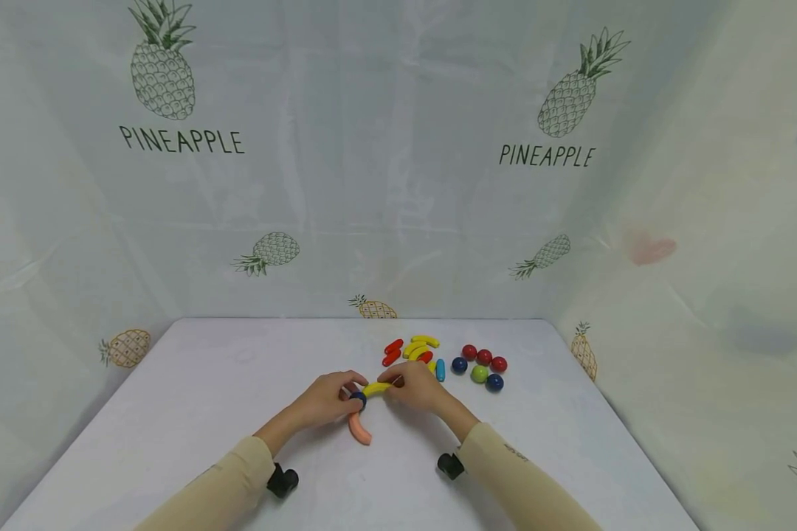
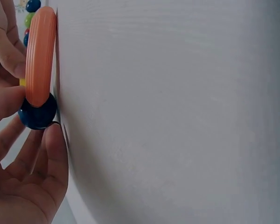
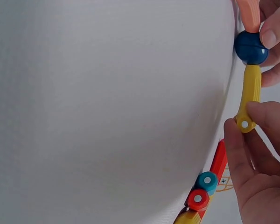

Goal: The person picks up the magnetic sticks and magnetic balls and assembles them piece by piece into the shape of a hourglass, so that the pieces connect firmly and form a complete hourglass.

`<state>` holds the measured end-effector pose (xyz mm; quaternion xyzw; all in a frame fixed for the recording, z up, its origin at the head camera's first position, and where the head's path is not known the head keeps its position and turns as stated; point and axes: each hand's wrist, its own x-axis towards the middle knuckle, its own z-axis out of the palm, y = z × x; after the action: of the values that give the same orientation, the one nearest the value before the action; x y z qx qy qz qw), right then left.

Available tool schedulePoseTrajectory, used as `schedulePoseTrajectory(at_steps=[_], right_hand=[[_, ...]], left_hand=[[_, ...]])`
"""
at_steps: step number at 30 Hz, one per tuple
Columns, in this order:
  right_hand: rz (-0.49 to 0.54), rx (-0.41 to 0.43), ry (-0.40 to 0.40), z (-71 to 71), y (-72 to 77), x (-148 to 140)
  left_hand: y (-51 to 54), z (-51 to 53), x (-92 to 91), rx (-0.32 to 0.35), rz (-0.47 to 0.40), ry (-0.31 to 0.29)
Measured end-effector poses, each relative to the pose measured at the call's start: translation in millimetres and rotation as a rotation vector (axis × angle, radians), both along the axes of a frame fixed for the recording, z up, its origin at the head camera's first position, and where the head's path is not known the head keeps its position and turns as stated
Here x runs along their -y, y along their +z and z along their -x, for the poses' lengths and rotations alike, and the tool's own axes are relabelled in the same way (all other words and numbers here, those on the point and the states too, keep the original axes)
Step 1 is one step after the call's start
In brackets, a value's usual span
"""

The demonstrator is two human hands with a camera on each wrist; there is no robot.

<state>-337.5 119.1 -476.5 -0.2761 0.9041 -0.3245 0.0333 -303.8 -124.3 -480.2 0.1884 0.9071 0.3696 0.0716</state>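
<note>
A dark blue ball (image 1: 358, 400) joins a curved orange piece (image 1: 360, 430) and a curved yellow piece (image 1: 375, 388). The left hand (image 1: 325, 400) grips the ball between thumb and fingers. At the yellow piece's other end, the right hand (image 1: 415, 385) pinches it. In the right wrist view the yellow piece (image 3: 251, 88) touches the blue ball (image 3: 251, 47), and its pinched end shows a pale round tip. The left wrist view has the orange piece (image 2: 41, 56) against the ball (image 2: 38, 113), with the left hand's fingers around it.
Beyond the right hand lie several red (image 1: 393, 346) and yellow pieces (image 1: 425, 340) and a light blue piece (image 1: 440, 369). Farther right are red balls (image 1: 484, 357), two dark blue balls (image 1: 494, 383) and a green ball (image 1: 480, 373). A pineapple-print curtain (image 1: 372, 184) hangs behind the white table (image 1: 239, 383).
</note>
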Motion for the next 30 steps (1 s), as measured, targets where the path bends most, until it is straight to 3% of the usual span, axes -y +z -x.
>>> schedulePoseTrajectory(at_steps=[17,30], right_hand=[[0.015,-0.002,-0.011,-1.0,1.3,3.2],[0.038,0.031,-0.017,-1.9,-0.8,6.7]], left_hand=[[0.8,0.0,1.9,0.003,-0.001,-0.012],[0.2,-0.1,-3.5,0.009,-0.006,0.053]])
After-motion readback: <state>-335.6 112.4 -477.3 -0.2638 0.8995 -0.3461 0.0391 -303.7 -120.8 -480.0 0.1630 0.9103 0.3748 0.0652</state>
